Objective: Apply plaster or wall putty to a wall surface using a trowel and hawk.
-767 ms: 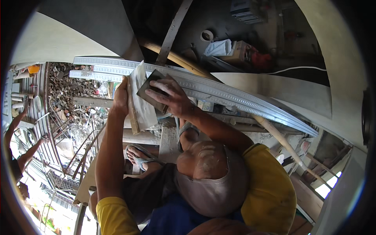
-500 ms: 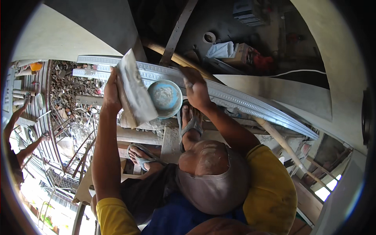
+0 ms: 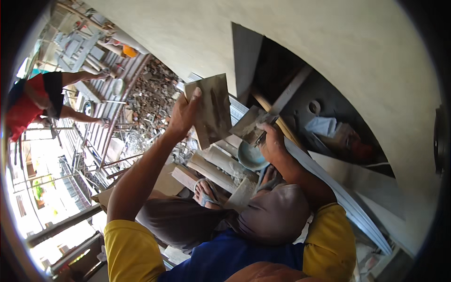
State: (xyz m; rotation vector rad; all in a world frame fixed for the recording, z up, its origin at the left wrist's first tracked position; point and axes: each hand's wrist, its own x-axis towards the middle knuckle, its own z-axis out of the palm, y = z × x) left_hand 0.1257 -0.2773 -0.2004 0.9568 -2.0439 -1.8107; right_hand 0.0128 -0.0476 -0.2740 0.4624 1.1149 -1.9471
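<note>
My left hand grips a flat rectangular board by its left edge, thumb over the face. Dark, wet-looking streaks run down the board's grey-brown surface. In my right hand is a flat trowel, its blade smeared with pale paste. The blade's left corner comes close to the board's lower right edge; whether they touch I cannot tell. Below the trowel, a round blue-green bowl sits near my sandalled feet, partly covered by my right hand and the tool.
A smooth pale wall curves along the right, with a dark opening holding a roll and a white bag. Metal channels lie beside my right arm. Wooden planks lie underfoot. Rubble and a co-worker in red are at left.
My view has turned, bringing the co-worker and more wall into sight. The board has tilted to show its streaked face, and the trowel blade now shows flat beside it.
</note>
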